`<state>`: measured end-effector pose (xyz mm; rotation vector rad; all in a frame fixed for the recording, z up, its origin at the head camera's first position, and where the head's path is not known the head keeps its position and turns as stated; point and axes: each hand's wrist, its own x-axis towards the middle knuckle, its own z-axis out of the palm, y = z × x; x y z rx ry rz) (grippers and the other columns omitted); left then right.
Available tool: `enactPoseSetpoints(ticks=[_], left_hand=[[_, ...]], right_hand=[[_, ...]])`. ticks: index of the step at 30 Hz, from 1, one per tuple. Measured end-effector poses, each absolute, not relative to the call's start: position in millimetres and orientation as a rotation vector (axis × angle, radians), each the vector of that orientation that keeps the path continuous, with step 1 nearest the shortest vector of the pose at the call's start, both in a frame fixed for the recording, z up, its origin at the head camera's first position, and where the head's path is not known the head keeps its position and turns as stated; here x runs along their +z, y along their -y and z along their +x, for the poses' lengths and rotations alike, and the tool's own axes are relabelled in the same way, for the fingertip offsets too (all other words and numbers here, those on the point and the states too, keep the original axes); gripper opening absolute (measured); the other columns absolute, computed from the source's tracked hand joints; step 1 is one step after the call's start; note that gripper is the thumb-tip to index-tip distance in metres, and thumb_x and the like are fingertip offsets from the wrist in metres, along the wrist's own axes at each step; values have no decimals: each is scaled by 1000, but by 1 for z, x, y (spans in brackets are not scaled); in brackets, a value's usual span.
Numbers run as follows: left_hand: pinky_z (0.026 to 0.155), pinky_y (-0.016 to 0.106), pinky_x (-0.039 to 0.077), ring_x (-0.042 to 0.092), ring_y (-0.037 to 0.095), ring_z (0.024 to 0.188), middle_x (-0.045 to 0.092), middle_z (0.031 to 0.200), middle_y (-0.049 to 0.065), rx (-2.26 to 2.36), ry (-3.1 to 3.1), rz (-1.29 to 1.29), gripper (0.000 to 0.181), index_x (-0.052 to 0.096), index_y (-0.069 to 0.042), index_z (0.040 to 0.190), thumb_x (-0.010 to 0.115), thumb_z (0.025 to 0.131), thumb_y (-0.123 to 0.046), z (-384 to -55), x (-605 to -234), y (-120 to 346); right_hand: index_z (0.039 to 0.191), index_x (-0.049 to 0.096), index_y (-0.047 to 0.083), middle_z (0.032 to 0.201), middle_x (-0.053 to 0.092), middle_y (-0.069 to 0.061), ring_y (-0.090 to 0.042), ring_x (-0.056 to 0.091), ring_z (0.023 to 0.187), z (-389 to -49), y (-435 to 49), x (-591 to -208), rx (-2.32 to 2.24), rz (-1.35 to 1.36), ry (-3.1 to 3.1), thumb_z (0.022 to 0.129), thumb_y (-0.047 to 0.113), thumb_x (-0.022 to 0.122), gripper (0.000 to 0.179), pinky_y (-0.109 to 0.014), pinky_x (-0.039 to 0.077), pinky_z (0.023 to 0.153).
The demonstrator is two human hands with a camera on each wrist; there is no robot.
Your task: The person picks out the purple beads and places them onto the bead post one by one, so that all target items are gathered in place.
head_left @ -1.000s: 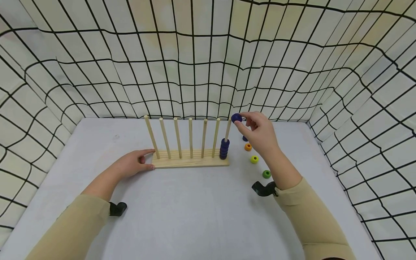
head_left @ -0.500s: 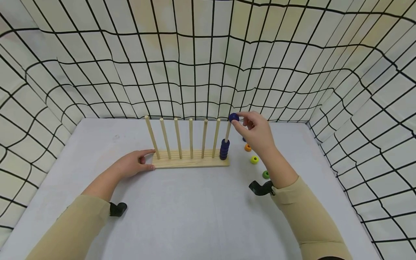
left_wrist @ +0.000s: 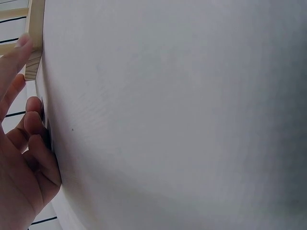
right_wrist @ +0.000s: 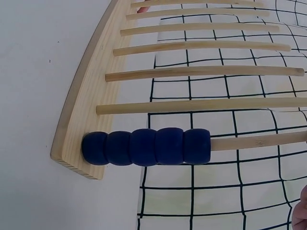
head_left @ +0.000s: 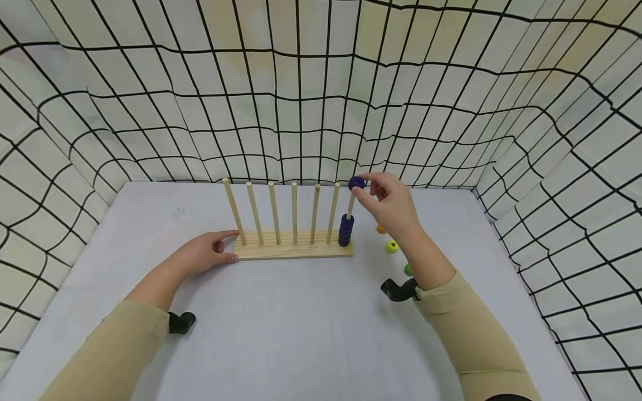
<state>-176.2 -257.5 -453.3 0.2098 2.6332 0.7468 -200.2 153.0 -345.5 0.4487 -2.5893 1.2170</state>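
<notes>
A wooden peg rack [head_left: 293, 252] with several upright pegs stands on the table. My left hand [head_left: 203, 253] holds its left end, thumb at the front edge and index finger at the back corner; the left wrist view shows the thumb against the wood [left_wrist: 36, 33]. At the top of the rightmost peg, my right hand [head_left: 393, 206] pinches a dark blue bead [head_left: 356, 183] between thumb and fingers. Lower on that peg sits a stack of several blue beads [right_wrist: 144, 147]. In the right wrist view only part of the right hand [right_wrist: 301, 213] shows at the edge, and the pinched bead is out of frame.
Right of the rack lie an orange bead [head_left: 381, 229], a yellow bead [head_left: 392, 247] and a green bead [head_left: 408, 270], partly covered by the right arm. Black netting [head_left: 301, 100] over white sheeting surrounds the white table [head_left: 281, 334] at the back and sides.
My right hand has carried the blue bead left, from beside the rightmost peg to its top. The right forearm now covers more of the loose beads. The left hand and rack stay put.
</notes>
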Motion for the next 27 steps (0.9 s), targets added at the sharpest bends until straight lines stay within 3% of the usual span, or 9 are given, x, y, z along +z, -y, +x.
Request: enactPoseSetpoints(ticks=[27], left_hand=[[67, 37, 34, 43, 20, 75, 48, 86, 6, 750, -2645, 224, 77, 42, -10, 151, 73, 89, -44, -177, -457, 260]], right_hand=[[123, 70, 15, 85, 50, -2, -19, 44, 78, -200, -153, -346, 1173, 433, 2624, 93, 36, 69, 37, -34, 36, 64]])
